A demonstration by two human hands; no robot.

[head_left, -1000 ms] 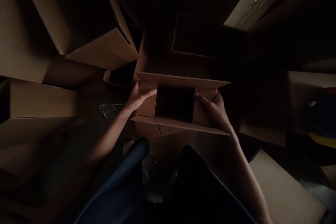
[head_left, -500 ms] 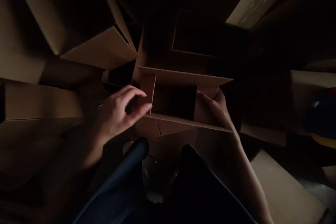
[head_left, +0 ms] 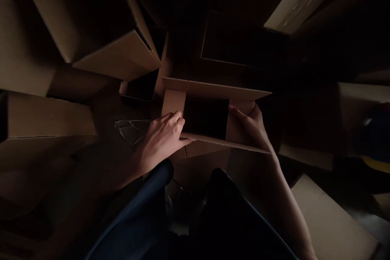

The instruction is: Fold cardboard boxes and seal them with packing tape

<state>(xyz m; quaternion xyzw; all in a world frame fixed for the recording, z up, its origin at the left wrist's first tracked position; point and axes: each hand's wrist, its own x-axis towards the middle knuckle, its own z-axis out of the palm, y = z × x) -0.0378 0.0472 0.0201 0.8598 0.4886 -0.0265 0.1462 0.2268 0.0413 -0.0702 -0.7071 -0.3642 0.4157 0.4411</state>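
Left-hand grip (head_left: 161, 144): fingers curved down on the left short flap (head_left: 172, 101) of an open brown corrugated-cardboard box (head_left: 213, 89); whether it clamps, cannot tell. Right-hand grip (head_left: 251, 128): closed on the right short flap (head_left: 234, 132), thumb and fingers either side. Crumpled clear plastic sheet (head_left: 131, 132) lies just left of the left grip. Stacked brown cardboard cartons (head_left: 112, 59) sit farther out, upper left.

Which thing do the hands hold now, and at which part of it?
The right hand holds the right end flap of the cardboard box. The left hand lies on the left end flap; whether it holds cannot be told.
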